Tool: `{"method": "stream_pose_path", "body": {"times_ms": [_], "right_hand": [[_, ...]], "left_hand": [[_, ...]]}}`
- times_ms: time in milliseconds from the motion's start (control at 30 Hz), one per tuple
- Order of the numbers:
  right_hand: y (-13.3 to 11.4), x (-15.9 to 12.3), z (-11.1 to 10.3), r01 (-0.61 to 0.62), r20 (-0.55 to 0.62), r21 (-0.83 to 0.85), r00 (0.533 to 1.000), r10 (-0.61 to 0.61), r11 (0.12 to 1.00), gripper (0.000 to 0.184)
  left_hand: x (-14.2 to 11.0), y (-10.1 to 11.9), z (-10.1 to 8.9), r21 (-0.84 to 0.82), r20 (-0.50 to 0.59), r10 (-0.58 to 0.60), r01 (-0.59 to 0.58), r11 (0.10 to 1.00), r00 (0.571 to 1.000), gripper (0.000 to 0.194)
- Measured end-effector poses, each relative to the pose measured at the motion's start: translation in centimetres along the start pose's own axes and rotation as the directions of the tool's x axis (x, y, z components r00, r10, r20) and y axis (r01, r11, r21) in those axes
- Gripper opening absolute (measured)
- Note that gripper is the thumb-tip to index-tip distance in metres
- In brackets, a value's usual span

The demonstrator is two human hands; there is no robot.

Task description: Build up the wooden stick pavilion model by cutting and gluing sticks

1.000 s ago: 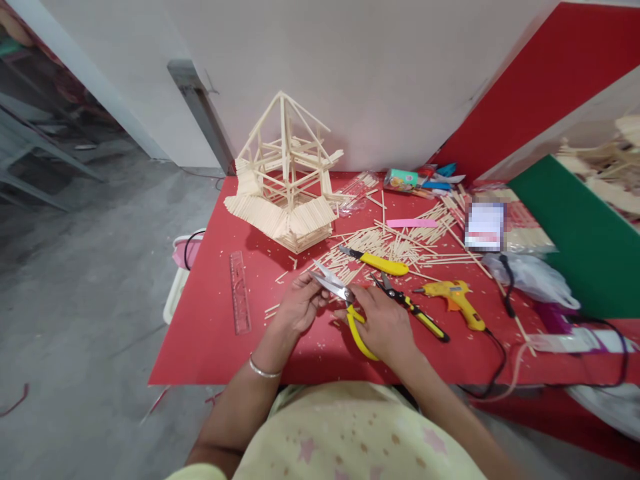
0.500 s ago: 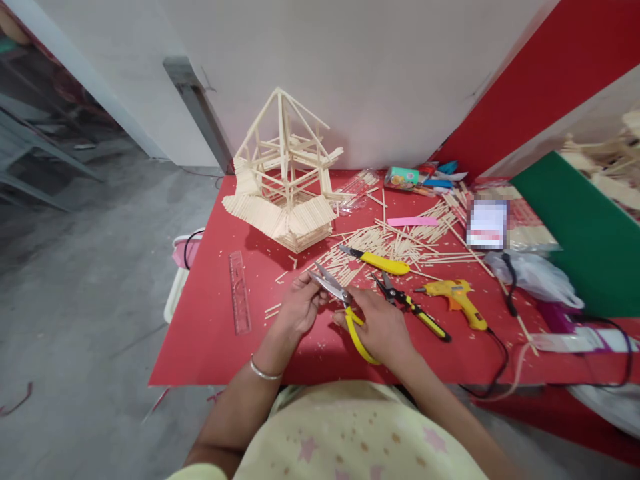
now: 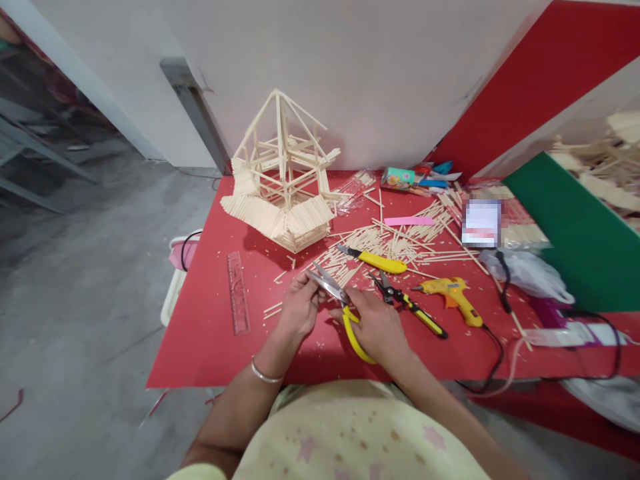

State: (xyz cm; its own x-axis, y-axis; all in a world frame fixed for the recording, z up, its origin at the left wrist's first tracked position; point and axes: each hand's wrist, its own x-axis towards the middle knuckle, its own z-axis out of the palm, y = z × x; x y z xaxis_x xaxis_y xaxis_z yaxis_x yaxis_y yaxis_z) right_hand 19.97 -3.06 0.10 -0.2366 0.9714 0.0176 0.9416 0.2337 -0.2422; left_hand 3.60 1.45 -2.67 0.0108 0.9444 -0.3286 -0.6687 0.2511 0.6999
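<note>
My right hand (image 3: pixel 383 325) grips yellow-handled scissors (image 3: pixel 356 340), whose metal blades are parted and point up and left. Close to the blade tips, my left hand (image 3: pixel 301 310) has its fingers pinched together; whatever lies in them is too small to make out. Behind the hands stands a tower-like model (image 3: pixel 285 193) built of thin wooden sticks, with a pointed open frame on top and a slatted skirt around it. Loose wooden sticks (image 3: pixel 370 243) are heaped to its right, and a few lie just left of my left hand.
On the red tabletop (image 3: pixel 195 347) lie a clear ruler (image 3: pixel 237 293), a yellow utility knife (image 3: pixel 383 262), black-and-yellow pliers (image 3: pixel 415 310) and a yellow glue gun (image 3: pixel 453 297) with its cord. Farther right are a phone (image 3: pixel 481 223), a plastic bag (image 3: pixel 530 277) and a green board (image 3: pixel 565 233).
The camera view has turned very slightly, so the objects on the right sit a little farther left. Both hands and the scissors keep nearly the same pose.
</note>
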Motion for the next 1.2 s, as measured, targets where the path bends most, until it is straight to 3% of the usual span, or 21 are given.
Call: {"method": "stream_pose_path", "body": {"times_ms": [233, 500, 733, 1200], "right_hand": [[0.44, -0.28, 0.42, -0.023, -0.010, 0.000, 1.000, 0.023, 1.000, 0.043], [0.88, -0.70, 0.75, -0.060, 0.006, 0.172, 0.998, 0.060, 0.983, 0.041], [0.59, -0.33, -0.07, -0.012, -0.078, -0.002, 0.997, 0.011, 1.000, 0.044], [0.07, -0.19, -0.16, 0.002, -0.074, -0.072, 0.997, -0.007, 0.997, 0.044]], "left_hand": [[-0.09, -0.54, 0.25, 0.006, -0.035, -0.017, 0.017, 1.000, 0.999, 0.024], [-0.15, -0.10, 0.27, 0.011, -0.041, -0.055, 0.056, 0.998, 0.998, 0.032], [-0.15, 0.02, 0.38, 0.027, -0.012, -0.068, 0.068, 0.997, 0.998, 0.024], [-0.26, 0.02, 0.14, 0.062, 0.013, -0.096, 0.095, 0.994, 0.995, 0.021]]}}
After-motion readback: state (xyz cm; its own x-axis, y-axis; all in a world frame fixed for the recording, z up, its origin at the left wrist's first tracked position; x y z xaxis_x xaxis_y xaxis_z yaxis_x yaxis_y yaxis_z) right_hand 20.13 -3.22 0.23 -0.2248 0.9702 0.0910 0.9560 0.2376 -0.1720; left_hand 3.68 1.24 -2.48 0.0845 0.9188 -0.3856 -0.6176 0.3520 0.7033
